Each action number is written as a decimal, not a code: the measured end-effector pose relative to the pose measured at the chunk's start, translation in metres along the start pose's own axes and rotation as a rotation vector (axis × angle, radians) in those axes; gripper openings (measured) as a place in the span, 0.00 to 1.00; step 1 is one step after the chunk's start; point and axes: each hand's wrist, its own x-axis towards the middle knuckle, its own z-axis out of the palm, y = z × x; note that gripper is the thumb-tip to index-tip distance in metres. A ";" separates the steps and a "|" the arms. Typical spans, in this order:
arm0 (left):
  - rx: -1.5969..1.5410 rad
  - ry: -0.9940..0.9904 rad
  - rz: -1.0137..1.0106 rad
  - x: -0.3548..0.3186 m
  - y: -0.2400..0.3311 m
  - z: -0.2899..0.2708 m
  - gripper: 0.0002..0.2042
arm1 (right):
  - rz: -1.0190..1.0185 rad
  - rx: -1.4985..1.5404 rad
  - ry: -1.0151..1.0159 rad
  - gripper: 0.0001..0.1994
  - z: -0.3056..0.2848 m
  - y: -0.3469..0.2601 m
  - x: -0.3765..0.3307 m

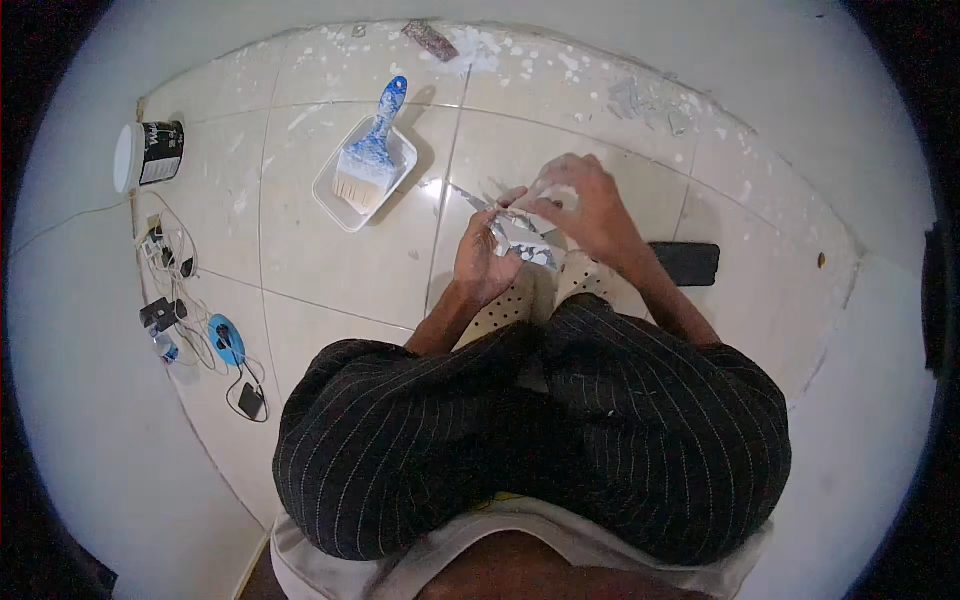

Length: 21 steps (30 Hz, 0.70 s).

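I am crouched over a tiled floor, knees in dark pinstriped trousers. My left hand [483,262] grips a small shiny foil-like packet [527,240] with a thin pointed metal blade [472,198] sticking out to the upper left. My right hand [585,205] pinches the top of the same packet from the right. Both hands meet above my pale perforated clogs [520,300].
A white tray [338,205] holding a blue-handled brush [372,150] lies to the upper left. A dark tin with a white lid [148,155] lies on its side at the far left. Cables, chargers and a blue device [226,340] run along the left wall. A black phone [685,263] lies at right.
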 end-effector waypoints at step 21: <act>0.052 0.097 0.006 -0.011 0.015 0.010 0.28 | -0.089 -0.629 0.057 0.12 0.015 0.111 0.130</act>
